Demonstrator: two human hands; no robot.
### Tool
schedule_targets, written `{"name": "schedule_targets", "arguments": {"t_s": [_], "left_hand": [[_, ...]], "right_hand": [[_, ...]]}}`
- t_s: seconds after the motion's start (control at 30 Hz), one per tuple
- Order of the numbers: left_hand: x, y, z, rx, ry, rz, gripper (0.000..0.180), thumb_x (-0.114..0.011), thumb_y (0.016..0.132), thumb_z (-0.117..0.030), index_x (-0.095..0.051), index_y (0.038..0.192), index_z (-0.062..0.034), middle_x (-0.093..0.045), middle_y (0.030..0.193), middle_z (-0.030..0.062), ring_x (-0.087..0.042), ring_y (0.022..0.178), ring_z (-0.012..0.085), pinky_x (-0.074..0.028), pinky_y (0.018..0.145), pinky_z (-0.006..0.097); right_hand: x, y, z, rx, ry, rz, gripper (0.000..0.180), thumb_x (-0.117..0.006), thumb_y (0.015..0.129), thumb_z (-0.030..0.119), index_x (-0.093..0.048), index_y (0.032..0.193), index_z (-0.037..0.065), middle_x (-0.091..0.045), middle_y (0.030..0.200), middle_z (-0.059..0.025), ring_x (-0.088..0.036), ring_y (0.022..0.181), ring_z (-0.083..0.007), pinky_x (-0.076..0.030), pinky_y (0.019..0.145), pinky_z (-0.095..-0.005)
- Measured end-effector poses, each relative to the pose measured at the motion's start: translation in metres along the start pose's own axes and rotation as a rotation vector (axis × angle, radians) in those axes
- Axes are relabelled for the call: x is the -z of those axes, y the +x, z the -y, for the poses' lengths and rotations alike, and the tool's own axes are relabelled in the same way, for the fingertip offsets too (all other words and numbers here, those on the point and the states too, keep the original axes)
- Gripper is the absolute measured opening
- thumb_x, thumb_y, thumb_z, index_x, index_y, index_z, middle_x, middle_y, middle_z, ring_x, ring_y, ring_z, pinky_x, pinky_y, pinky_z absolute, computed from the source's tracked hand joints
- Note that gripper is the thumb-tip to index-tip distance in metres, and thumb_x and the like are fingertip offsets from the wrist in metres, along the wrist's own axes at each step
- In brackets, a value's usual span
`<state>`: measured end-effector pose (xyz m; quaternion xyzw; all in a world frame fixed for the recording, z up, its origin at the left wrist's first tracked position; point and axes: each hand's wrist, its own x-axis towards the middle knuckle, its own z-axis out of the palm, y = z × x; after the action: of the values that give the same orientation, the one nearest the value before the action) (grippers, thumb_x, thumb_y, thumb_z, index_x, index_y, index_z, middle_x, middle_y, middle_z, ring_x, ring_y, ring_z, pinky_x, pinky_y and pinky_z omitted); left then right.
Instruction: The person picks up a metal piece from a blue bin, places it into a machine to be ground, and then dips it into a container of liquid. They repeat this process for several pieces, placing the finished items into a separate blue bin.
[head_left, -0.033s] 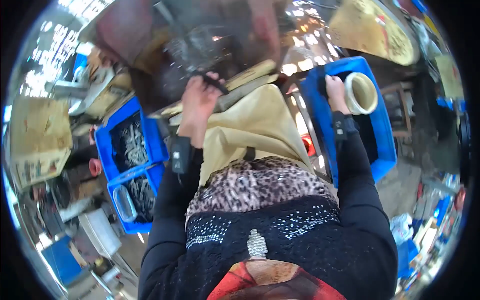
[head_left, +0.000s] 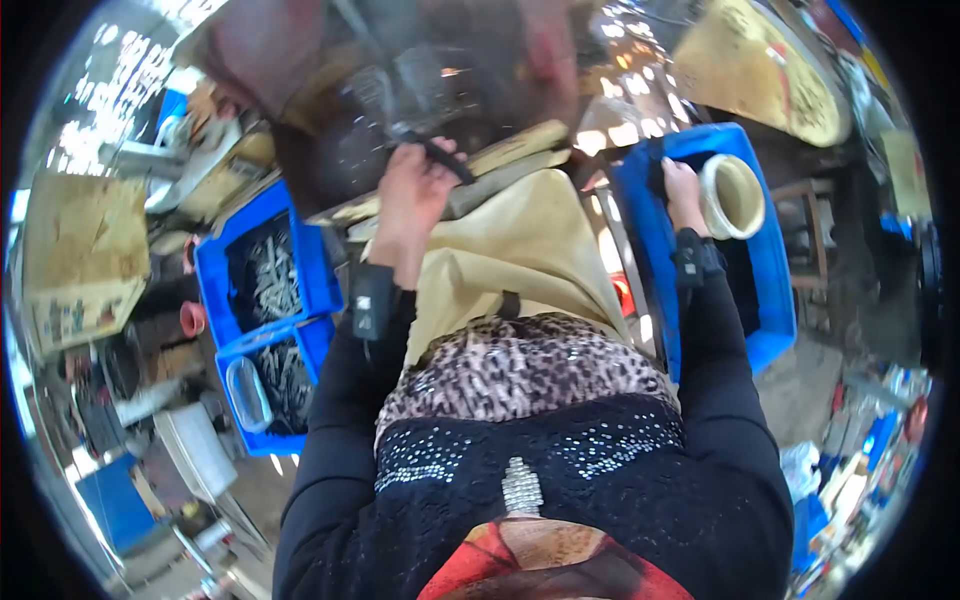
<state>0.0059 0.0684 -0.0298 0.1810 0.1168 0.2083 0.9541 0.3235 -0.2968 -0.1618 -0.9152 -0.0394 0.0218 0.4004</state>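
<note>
At the near edge of the dark work surface, my left hand (head_left: 413, 197) is closed round a dark, narrow handle-like piece (head_left: 448, 161) slanting across its fingers. The far end of that piece blurs into the machine area, so its kind is unclear. My right hand (head_left: 684, 192) is over the far part of a blue crate (head_left: 783, 318), fingers curled in beside something dark at the crate's left side. What those fingers hold is hidden. A cream round tub (head_left: 711, 207), its mouth showing, sits in the crate just right of that hand.
Two blue bins (head_left: 326, 275) with small metal pieces stand to my left; a clear container (head_left: 247, 394) lies in the nearer one. Wooden strips (head_left: 510, 150) edge the work surface. A beige apron (head_left: 500, 235) covers my lap. A large yellowish board (head_left: 752, 72) is at the far right.
The whole view has shifted slightly, with things appearing a little farther right. Both hands keep nearly the same places beside the work surface and over the crate.
</note>
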Motion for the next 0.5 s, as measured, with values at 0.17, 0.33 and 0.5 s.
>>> {"name": "schedule_targets", "arguments": {"t_s": [0.17,0.33,0.5], "left_hand": [[-0.029,-0.014,0.004,-0.062,0.159,-0.228,0.021,-0.043,0.096,-0.002,-0.048,0.117,-0.0025,-0.059,0.107,0.0165,-0.059,0.103,0.0312,-0.049,0.094,0.052],[-0.036,-0.013,0.009,0.018,0.125,-0.276,0.023,-0.045,0.096,-0.002,-0.048,0.119,-0.0017,-0.059,0.105,0.0153,-0.059,0.102,0.029,-0.05,0.093,0.05],[-0.026,-0.011,0.014,0.031,0.025,-0.173,0.024,-0.047,0.097,-0.004,-0.05,0.12,-0.0023,-0.059,0.105,0.014,-0.059,0.101,0.027,-0.049,0.094,0.048]], "right_hand": [[-0.017,0.006,-0.005,-0.179,0.297,0.322,0.034,-0.063,0.086,0.028,-0.07,0.095,-0.004,-0.07,0.085,-0.0186,-0.066,0.081,-0.0268,-0.047,0.075,-0.0385],[-0.019,0.004,-0.017,-0.007,0.333,0.214,0.031,-0.063,0.087,0.025,-0.07,0.095,-0.004,-0.07,0.086,-0.0172,-0.065,0.079,-0.0243,-0.048,0.074,-0.0367],[-0.001,-0.023,0.042,0.038,0.119,-0.115,0.031,-0.062,0.088,0.025,-0.07,0.099,-0.003,-0.07,0.086,-0.017,-0.065,0.08,-0.0247,-0.048,0.075,-0.0346]]}}
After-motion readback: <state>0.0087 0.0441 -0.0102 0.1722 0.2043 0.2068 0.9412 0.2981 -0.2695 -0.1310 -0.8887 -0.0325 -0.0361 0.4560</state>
